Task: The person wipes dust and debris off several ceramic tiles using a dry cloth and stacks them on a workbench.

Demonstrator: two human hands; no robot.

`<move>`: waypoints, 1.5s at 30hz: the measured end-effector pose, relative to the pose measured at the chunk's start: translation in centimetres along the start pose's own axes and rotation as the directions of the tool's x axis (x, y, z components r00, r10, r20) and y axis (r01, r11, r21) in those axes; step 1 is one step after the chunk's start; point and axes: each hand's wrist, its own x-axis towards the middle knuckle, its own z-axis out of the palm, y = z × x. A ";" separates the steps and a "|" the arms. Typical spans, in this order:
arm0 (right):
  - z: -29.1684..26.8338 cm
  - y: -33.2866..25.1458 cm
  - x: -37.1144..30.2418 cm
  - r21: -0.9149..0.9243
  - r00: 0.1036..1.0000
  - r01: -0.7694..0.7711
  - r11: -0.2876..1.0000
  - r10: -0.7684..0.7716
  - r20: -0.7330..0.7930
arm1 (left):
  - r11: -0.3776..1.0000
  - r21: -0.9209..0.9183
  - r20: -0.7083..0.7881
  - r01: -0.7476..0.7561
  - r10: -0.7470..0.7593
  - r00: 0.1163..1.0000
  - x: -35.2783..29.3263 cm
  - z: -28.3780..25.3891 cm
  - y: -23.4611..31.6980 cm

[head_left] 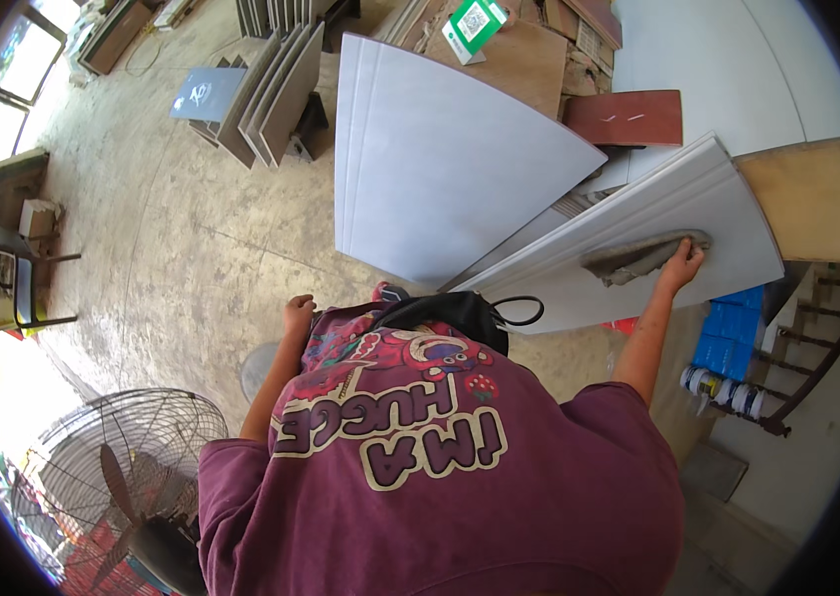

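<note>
My right hand (681, 266) is closed on the end of a grey-brown cloth (629, 260), which lies bunched and creased against a white panel (539, 283) with grooved lines along its upper edge. The right arm reaches out from my side to this panel. My left hand (299, 310) hangs beside my body, its fingers curled in loosely with no object showing in them. Beyond the cloth, a second large white panel (440, 159) stands to the left, with similar lines down its left side.
A wire-guarded fan (132, 477) stands at the near left. Several leaning boards (276, 94) and a chair (33, 268) are farther left. At the right are a reddish-brown board (624, 117), blue packages (728, 333) and white rolls (723, 390). A green-and-white code sign (475, 28) stands at the back.
</note>
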 end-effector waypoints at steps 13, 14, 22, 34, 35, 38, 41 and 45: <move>0.4 -9.5 -7.4 0.458 0.963 -0.227 0.859 0.128 0.237 | 0.941 0.065 -0.004 -0.333 0.333 0.943 7.9 -1.0 13.6; 0.8 -11.7 -8.4 0.427 0.964 -0.212 0.879 0.115 0.240 | 0.944 0.065 0.013 -0.324 0.324 0.946 8.1 -1.0 15.3; 10.8 -22.8 -14.8 0.335 0.903 -0.203 0.920 0.043 0.428 | 0.751 -0.001 0.145 -0.660 0.653 0.743 10.2 -1.3 28.7; 27.3 -37.6 -24.4 0.204 0.758 0.186 0.961 -0.273 0.592 | 0.481 -0.044 0.368 -0.876 0.823 0.433 10.0 -0.3 42.6; 28.1 -38.3 -24.6 0.197 0.738 0.284 0.938 -0.345 0.580 | 0.479 -0.052 0.389 -0.876 0.818 0.424 10.4 -0.2 42.5; 30.0 -39.2 -25.4 0.153 0.745 0.353 0.923 -0.376 0.551 | 0.447 -0.067 0.454 -0.892 0.810 0.372 11.4 -0.9 41.6; 31.2 -38.9 -25.6 0.110 0.782 0.342 0.933 -0.348 0.518 | 0.485 -0.027 0.565 -0.874 0.729 0.387 12.8 -2.1 40.2; 32.0 -38.5 -25.8 0.087 0.795 0.379 0.921 -0.372 0.480 | 0.551 0.043 0.675 -0.834 0.599 0.431 15.5 -4.6 36.8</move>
